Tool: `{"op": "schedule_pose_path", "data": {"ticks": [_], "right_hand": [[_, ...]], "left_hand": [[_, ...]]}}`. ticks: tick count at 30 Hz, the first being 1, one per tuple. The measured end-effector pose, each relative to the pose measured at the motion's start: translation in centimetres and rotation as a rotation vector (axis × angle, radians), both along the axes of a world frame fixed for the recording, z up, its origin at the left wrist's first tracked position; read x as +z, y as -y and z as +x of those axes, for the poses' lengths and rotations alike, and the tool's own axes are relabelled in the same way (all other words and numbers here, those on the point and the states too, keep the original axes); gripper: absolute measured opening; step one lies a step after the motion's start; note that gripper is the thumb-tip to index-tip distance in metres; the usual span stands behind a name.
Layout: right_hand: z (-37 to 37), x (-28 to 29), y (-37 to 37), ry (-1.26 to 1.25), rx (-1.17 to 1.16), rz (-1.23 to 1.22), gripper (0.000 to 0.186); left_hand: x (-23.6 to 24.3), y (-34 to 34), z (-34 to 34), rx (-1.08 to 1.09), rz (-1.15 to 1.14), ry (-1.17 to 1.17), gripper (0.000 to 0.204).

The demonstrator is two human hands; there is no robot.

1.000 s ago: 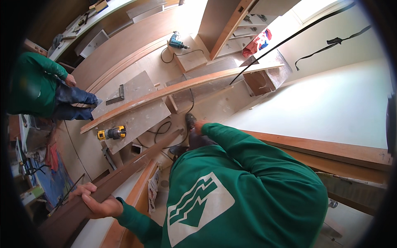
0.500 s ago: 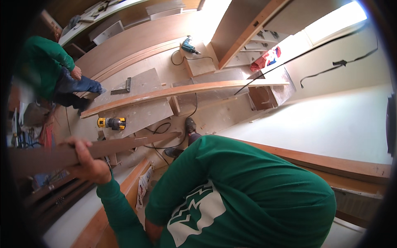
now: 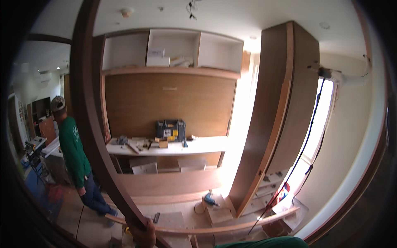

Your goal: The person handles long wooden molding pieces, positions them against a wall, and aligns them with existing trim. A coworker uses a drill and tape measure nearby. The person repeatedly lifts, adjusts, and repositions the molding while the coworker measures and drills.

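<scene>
A long dark brown wooden board rises steeply through the left half of the view, from the lower edge to the top, leaning a little leftward. Low on it, my left hand is closed, with fingers wrapped around the board's edge. Part of that hand and its forearm are cut off by the lower edge. A green sleeve of mine shows at the bottom right, while my right hand is out of sight. Past the left hand, a light wooden strip lies across the work area, with a corded teal drill beyond.
Left of the board stands a co-worker in green, one arm hanging down. Ahead are a white counter with a black-and-yellow toolbox and open wall shelves. A tall brown cabinet and hanging black cable are at right.
My view has swung up from the floor toward the wall and ceiling. The board now appears steeply upright instead of nearly level, still in my left hand.
</scene>
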State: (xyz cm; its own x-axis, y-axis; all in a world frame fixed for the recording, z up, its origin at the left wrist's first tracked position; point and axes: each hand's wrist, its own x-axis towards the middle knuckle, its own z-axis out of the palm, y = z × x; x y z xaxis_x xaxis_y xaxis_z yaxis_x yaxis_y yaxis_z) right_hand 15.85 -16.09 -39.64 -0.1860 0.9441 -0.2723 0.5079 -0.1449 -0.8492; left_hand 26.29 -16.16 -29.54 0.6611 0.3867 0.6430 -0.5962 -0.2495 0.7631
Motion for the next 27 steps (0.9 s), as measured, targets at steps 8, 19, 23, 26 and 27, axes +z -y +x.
{"op": "schedule_pose_path", "data": {"ticks": [8,19,23,26,27], "right_hand": [[0.9,0.5,-0.1,0.075,-0.107,-0.076,0.036],[-6.0,1.5,-0.7,-0.024,-0.199,-0.139,0.030],[-9.5,2.9,-2.0,-0.049,-0.426,-0.400,0.028],[-12.0,5.7,-4.0,-0.077,-0.816,-0.857,0.027],[-12.4,6.7,-4.2,-0.081,-0.918,-0.975,0.026]], "left_hand": [[0.3,0.3,3.0,-0.195,-0.108,-0.025,0.052],[3.9,2.3,3.9,-0.018,-0.037,-0.003,0.050],[3.9,1.2,3.2,0.003,0.003,-0.030,0.051],[3.3,0.5,1.5,-0.034,-0.006,-0.050,0.052],[3.2,0.2,1.0,-0.019,0.021,-0.024,0.052]]}}
